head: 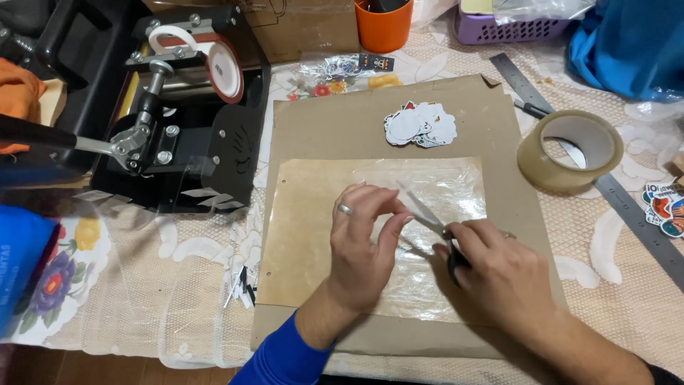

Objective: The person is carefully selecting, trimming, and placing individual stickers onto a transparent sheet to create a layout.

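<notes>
My left hand (363, 242) rests over a clear plastic sheet (442, 192), with thumb and fingers pinching something small that I cannot make out. My right hand (499, 274) is closed on the black handles of scissors (427, 214), whose blades point up-left toward the left fingers. The plastic lies on a sheet of tan paper (306, 235), which lies on a larger brown cardboard (342, 121). A small pile of white-edged stickers (420, 125) sits on the cardboard beyond the hands.
A black press machine (192, 114) stands at the left. A roll of clear tape (570, 150), a metal ruler (620, 199) and more stickers (666, 207) lie right. An orange cup (383, 25) and a purple basket (506, 27) stand at the back.
</notes>
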